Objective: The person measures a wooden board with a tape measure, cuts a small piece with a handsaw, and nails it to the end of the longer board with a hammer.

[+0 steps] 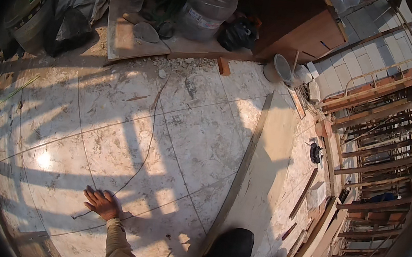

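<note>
My left hand (100,203) is over the dusty tiled floor (104,159), palm down with its fingers stretched out. A thin dark cable (149,147) winds from the far platform to this hand and passes under it. Its short end shows on the hand's other side. Whether the palm presses on the cable cannot be made out. My right hand is out of view. Beside my dark-clad knee (233,245) a long, wide wooden board (262,176) lies on the tiles, stretching away from me.
Far ahead, a low platform (119,41) holds a large clear water bottle (207,13) and a black bag (238,34). A bucket (27,11) stands far left, a grey pail (277,68) far right. Rubble lines the platform's foot. Wooden beams and metal bars (376,165) edge the right side.
</note>
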Tool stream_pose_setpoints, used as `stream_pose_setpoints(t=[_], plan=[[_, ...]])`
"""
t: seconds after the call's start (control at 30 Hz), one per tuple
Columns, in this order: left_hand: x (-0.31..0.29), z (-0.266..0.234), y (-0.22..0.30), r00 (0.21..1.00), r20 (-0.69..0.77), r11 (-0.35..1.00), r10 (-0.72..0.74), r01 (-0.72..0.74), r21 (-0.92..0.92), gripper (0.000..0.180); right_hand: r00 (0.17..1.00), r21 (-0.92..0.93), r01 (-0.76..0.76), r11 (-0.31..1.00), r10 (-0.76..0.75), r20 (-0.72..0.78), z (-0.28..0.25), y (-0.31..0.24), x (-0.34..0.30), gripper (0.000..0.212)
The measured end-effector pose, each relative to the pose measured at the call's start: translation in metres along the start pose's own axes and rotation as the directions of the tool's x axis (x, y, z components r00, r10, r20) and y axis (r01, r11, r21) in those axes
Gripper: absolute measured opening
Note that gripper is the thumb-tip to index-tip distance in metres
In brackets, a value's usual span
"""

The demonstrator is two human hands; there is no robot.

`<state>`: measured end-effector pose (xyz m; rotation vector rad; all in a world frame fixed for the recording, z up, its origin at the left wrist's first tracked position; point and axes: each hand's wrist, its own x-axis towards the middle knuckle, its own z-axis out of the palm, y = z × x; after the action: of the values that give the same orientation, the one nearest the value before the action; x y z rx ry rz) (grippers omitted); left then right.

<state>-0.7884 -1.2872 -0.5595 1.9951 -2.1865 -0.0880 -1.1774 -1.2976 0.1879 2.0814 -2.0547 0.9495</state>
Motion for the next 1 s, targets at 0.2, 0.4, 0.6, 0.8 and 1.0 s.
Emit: stream_pose_setpoints(t=[0.2,0.4,0.6,0.8,1.0], plan=[[-0.003,0.053,-0.047,1.000,-0.015,0.984,0.007,-0.004,0.177,0.051,0.830,0.279,-0.398,0.874,0.473,-0.296,-0.099,-0.037,-0.363,0.032],[-0.017,0.016,-0.036,0.946,-0.040,0.780,0.323,-0.290,-0.554,0.044,-0.162,0.647,-0.702,0.298,0.818,-0.552,-0.062,-0.135,-0.794,0.014],[-0.299,-0.163,0.228,0.573,0.282,0.394,0.770,-0.080,-0.916,0.027,-0.720,0.858,-0.385,0.341,0.470,-0.510,0.008,-0.276,-1.026,0.012],[-0.521,-0.219,0.315,-0.272,0.125,0.116,0.954,-0.049,-0.992,0.017,-0.590,0.841,0.022,0.541,0.686,-0.426,0.140,-0.357,-1.042,0.040],[-0.599,-0.144,0.301,-0.308,0.335,0.254,0.891,-0.275,-0.927,0.021,-0.456,0.908,-0.413,0.069,0.848,-0.272,0.197,-0.298,-0.957,0.038]])
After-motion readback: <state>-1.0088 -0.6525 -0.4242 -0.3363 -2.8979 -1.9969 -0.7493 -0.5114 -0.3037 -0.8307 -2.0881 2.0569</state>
